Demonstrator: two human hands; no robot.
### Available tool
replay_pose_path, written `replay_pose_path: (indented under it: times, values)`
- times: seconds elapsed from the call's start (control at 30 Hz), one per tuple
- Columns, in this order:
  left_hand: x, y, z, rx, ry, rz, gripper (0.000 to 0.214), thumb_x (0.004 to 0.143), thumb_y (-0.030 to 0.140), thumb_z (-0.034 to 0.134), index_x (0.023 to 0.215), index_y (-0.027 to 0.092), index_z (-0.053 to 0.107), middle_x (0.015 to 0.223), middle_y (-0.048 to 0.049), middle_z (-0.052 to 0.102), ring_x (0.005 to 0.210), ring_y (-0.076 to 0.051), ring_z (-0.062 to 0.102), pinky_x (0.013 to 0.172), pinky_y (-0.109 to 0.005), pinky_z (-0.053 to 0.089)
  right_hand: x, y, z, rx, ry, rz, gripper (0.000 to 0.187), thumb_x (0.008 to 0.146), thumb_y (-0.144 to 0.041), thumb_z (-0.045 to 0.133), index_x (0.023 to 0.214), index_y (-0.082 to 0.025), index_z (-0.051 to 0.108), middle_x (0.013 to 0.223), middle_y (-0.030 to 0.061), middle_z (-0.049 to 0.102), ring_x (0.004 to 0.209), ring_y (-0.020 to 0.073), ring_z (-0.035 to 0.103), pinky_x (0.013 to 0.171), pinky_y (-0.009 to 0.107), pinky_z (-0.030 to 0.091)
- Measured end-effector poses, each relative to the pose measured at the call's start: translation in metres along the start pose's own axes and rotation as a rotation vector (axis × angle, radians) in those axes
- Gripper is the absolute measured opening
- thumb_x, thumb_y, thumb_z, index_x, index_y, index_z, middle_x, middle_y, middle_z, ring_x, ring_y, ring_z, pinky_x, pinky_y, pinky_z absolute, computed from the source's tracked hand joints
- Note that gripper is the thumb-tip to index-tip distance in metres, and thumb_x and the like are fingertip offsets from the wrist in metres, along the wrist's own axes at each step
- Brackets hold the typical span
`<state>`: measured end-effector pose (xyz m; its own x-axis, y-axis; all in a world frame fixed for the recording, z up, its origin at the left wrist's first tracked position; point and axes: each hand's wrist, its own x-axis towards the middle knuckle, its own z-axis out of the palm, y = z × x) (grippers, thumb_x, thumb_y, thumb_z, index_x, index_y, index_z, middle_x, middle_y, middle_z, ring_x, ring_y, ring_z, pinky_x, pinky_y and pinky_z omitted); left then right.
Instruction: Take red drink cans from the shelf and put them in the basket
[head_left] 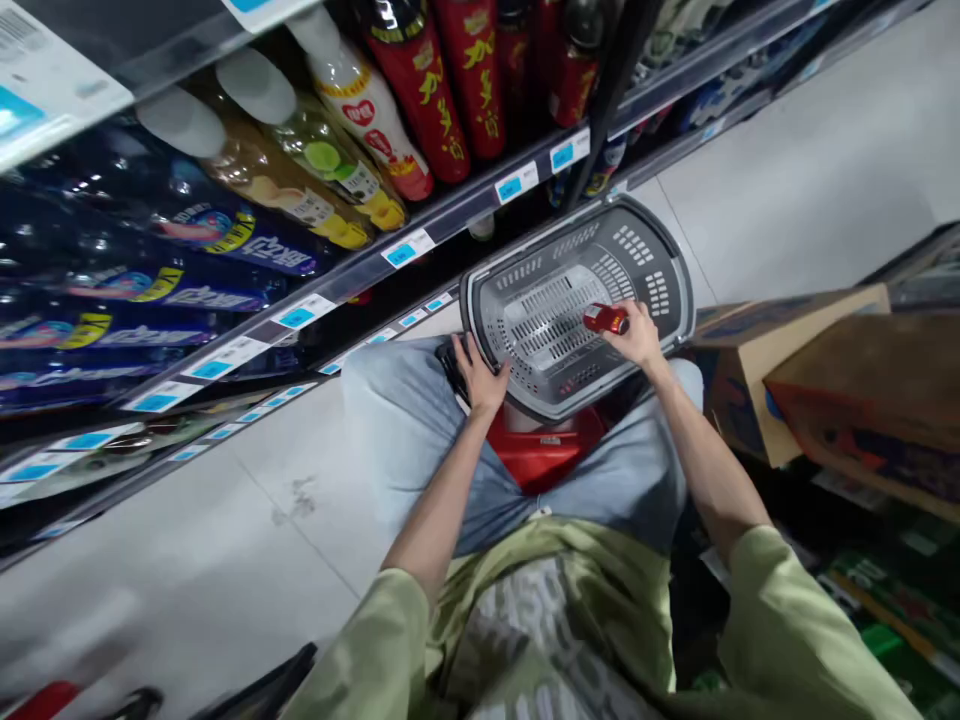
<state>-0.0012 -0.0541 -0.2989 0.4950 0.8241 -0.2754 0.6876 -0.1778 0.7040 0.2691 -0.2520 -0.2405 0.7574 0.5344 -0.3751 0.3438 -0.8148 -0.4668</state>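
Observation:
A grey plastic shopping basket (679, 265) with slotted walls and bottom sits in front of me, between my knees. My right hand (639, 338) is closed around a small red drink can (602, 318), held tilted over the inside of the basket. Its label is too small to read. My left hand (481, 378) grips the basket's near left rim, thumb and fingers apart along the edge. Something black (451, 368) lies partly hidden by that hand. Below the basket shows a red plastic piece (544, 455), mostly covered.
A shelf (480, 205) at left and ahead carries red bottles (420, 85), tea bottles (300, 140) and blue drink packs (210, 245). Price tags line its edge. Cardboard boxes (795, 340) stand close on my right. Pale floor tiles (300, 530) run along the aisle.

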Motion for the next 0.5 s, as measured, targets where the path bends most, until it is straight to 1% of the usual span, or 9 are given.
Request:
replay_pose_path:
  times: [0.03, 0.1, 0.2, 0.27, 0.37, 0.43, 0.5]
  values:
    - [0.0, 0.001, 0.004, -0.002, -0.002, 0.009, 0.101, 0.085, 0.012, 0.078, 0.174, 0.007, 0.03, 0.186, -0.0277, 0.006, 0.175, -0.038, 0.013, 0.143, -0.049, 0.022, 0.02, 0.009, 0.003, -0.059, -0.03, 0.061, 0.059, 0.083, -0.033, 0.081, 0.138, -0.02, 0.065, 0.141, 0.0171, 0.063, 0.117, 0.0348, 0.069, 0.103, 0.047, 0.057]
    - [0.002, 0.004, 0.011, 0.018, 0.015, 0.018, 0.101, 0.087, 0.009, 0.071, 0.177, 0.009, 0.025, 0.187, -0.0266, 0.002, 0.175, -0.038, 0.012, 0.142, -0.051, 0.027, 0.055, 0.027, 0.015, -0.156, -0.09, 0.167, 0.059, 0.085, -0.032, 0.082, 0.14, -0.019, 0.064, 0.141, 0.018, 0.062, 0.114, 0.0337, 0.071, 0.101, 0.046, 0.057]
    - [0.007, 0.007, 0.022, 0.111, 0.093, -0.021, 0.102, 0.086, 0.009, 0.066, 0.178, 0.007, 0.022, 0.186, -0.028, 0.007, 0.174, -0.043, 0.015, 0.139, -0.058, 0.031, 0.09, 0.055, 0.043, -0.251, -0.179, 0.284, 0.058, 0.088, -0.034, 0.083, 0.141, -0.019, 0.063, 0.142, 0.0183, 0.062, 0.112, 0.033, 0.072, 0.101, 0.044, 0.057]
    - [0.009, 0.006, 0.028, 0.159, 0.145, -0.046, 0.103, 0.086, 0.012, 0.066, 0.179, 0.009, 0.023, 0.186, -0.0263, 0.014, 0.173, -0.045, 0.02, 0.138, -0.06, 0.033, 0.104, 0.071, 0.065, -0.274, -0.214, 0.341, 0.057, 0.091, -0.038, 0.082, 0.141, -0.021, 0.063, 0.143, 0.0177, 0.062, 0.112, 0.0329, 0.073, 0.1, 0.044, 0.057]
    - [0.009, 0.005, 0.034, 0.185, 0.189, -0.007, 0.101, 0.086, 0.016, 0.067, 0.179, 0.012, 0.027, 0.186, -0.0232, 0.02, 0.171, -0.042, 0.026, 0.138, -0.055, 0.035, 0.116, 0.091, 0.096, -0.275, -0.223, 0.408, 0.055, 0.093, -0.041, 0.08, 0.142, -0.022, 0.062, 0.144, 0.0177, 0.062, 0.113, 0.0331, 0.074, 0.099, 0.044, 0.058]
    - [0.008, 0.005, 0.036, 0.19, 0.208, 0.038, 0.099, 0.087, 0.017, 0.066, 0.179, 0.013, 0.028, 0.185, -0.0225, 0.022, 0.171, -0.041, 0.027, 0.139, -0.052, 0.033, 0.121, 0.101, 0.113, -0.295, -0.235, 0.441, 0.054, 0.094, -0.037, 0.078, 0.144, -0.022, 0.062, 0.145, 0.0181, 0.06, 0.113, 0.0332, 0.074, 0.098, 0.045, 0.058]
    - [0.007, 0.007, 0.036, 0.209, 0.215, 0.062, 0.099, 0.089, 0.017, 0.065, 0.18, 0.013, 0.027, 0.184, -0.0226, 0.022, 0.171, -0.04, 0.027, 0.14, -0.051, 0.031, 0.125, 0.111, 0.125, -0.337, -0.24, 0.464, 0.053, 0.095, -0.029, 0.074, 0.145, -0.023, 0.061, 0.147, 0.0183, 0.059, 0.114, 0.0334, 0.073, 0.098, 0.046, 0.058]
